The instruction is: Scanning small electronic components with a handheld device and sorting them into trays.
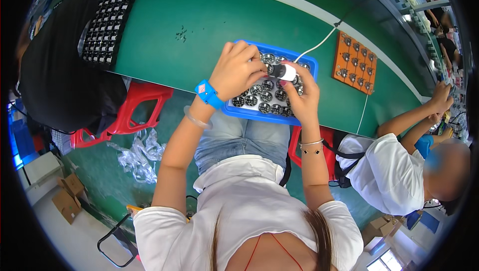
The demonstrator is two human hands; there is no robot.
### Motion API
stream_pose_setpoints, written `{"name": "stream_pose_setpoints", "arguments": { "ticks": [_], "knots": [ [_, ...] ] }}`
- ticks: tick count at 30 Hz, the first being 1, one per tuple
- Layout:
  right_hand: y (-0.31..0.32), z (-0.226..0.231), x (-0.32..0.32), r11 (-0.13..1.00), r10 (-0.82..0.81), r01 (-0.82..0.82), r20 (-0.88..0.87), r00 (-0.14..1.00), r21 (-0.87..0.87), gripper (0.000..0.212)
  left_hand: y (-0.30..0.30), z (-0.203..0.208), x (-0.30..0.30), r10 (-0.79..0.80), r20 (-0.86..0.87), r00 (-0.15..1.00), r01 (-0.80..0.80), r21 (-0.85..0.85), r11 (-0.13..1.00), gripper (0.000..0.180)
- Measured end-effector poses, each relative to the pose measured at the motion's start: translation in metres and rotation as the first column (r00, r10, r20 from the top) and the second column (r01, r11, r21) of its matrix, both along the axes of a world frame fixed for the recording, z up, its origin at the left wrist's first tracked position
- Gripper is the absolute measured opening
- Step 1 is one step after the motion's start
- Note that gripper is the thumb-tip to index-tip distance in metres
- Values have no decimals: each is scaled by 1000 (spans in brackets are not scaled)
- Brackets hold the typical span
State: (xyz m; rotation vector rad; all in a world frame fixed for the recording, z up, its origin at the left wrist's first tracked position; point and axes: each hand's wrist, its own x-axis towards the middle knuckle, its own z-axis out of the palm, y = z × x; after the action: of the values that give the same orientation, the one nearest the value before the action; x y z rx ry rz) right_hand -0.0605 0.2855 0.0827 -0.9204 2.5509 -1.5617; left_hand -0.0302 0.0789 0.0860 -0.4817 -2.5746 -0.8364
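A small white cylinder with a black end [288,73] is held between my hands, just above a blue tray [313,61]. My right hand [304,94] is closed round its white part, where a white cable [319,45] runs up and away. The fingers of my left hand [240,69] are pinched together at the black end; whether they grip that end or a small part on it, I cannot make out. Several round, dark, shiny parts [264,108] sit in rows on a white insert in the tray, partly hidden under my hands.
An orange board [355,62] with several metal parts lies to the right on the green table [169,11]. Tiny dark pieces [181,34] are scattered at left. A black tray [111,19] of parts stands far left. Co-workers sit at both sides, near red stools [144,106].
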Motion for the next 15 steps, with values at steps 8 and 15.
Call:
{"name": "stream_pose_setpoints", "arguments": {
  "ticks": [8,15],
  "knots": [
    [10,2,5,878,-79,184,246,966,-441,38,-6,-8,1,31,12,999,-30,-47,998,12],
    [9,0,15,989,-1,20,127,992,-149,38,-9,-10,23,9,60,998,-3,-111,994,16]
  ]
}}
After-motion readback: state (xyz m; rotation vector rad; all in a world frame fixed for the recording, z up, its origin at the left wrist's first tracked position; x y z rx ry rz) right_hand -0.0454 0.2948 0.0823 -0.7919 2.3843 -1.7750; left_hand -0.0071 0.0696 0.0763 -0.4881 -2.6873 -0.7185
